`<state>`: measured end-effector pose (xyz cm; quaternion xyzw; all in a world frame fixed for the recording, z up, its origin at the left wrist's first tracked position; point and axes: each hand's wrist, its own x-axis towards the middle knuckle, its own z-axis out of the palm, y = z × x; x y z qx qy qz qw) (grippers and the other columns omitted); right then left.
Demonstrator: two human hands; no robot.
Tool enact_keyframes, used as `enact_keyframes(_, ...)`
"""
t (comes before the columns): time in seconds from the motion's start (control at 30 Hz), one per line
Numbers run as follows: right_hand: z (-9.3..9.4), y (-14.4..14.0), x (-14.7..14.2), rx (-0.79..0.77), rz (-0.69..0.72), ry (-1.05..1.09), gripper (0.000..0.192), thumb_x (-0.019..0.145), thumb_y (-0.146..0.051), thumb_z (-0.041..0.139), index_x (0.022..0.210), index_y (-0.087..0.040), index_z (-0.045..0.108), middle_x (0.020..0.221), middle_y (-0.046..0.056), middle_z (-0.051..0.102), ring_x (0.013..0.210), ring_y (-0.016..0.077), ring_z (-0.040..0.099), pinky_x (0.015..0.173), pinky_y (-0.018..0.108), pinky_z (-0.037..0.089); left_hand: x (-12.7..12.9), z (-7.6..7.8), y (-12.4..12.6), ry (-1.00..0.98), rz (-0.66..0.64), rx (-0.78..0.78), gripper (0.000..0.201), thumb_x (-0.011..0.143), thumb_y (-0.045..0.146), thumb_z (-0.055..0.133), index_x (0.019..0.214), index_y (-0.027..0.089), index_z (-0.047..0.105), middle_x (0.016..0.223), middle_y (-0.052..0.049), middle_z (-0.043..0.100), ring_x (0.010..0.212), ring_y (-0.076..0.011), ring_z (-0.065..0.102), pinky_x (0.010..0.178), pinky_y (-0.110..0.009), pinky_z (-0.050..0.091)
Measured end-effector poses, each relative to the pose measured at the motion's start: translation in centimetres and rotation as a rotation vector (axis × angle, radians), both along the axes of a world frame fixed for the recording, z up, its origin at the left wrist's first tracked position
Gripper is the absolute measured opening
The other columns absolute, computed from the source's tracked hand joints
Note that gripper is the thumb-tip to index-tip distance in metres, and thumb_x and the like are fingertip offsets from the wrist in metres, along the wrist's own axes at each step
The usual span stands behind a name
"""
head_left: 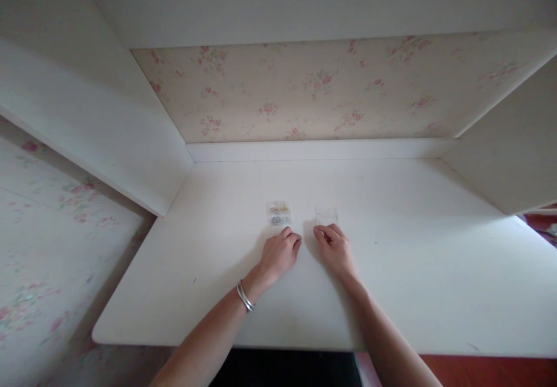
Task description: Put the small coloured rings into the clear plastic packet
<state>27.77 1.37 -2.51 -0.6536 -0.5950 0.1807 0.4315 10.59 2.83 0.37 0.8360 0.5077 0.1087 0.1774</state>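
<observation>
Both my hands rest on a white desk (391, 271). My left hand (281, 255), with a silver bracelet at the wrist, lies with curled fingers just below a small clear box (278, 213) holding small coloured items. My right hand (334, 248) has its fingertips at the near edge of a second small clear piece (326, 214), which looks like an empty lid or box. Whether the right fingers pinch it or only touch it is too small to tell.
The desk sits in a white alcove with a floral-papered back wall (313, 91), a slanted white panel on the left (87, 120) and another on the right (505, 155). The desk's front edge (261, 343) is near me, with a dark gap below.
</observation>
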Motion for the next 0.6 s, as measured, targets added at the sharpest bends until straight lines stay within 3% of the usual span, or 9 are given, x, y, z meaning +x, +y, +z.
enact_keyframes(0.27, 0.1, 0.0, 0.3, -0.002, 0.024, 0.018, 0.034, 0.088, -0.043, 0.045, 0.088, -0.019, 0.069, 0.076, 0.003, 0.058, 0.063, 0.0124, 0.052, 0.061, 0.024, 0.041, 0.1, 0.1, -0.1, 0.082, -0.045, 0.003, 0.022, 0.091, 0.019, 0.038, 0.097, 0.022, 0.059, 0.096, -0.004, 0.059, 0.075, -0.0156, 0.062, 0.066, -0.026, 0.045)
enact_keyframes(0.6, -0.2, 0.1, 0.7, -0.005, 0.028, 0.063, 0.034, 0.088, -0.043, 0.045, 0.087, -0.02, 0.069, 0.074, 0.003, 0.057, 0.061, 0.012, 0.051, 0.058, 0.024, 0.04, -1.3, 2.1, 2.7, 0.028, 0.161, 0.145, 0.022, 0.094, 0.027, 0.037, 0.096, 0.023, 0.058, 0.101, -0.002, 0.06, 0.086, -0.0145, 0.06, 0.07, -0.023, 0.044)
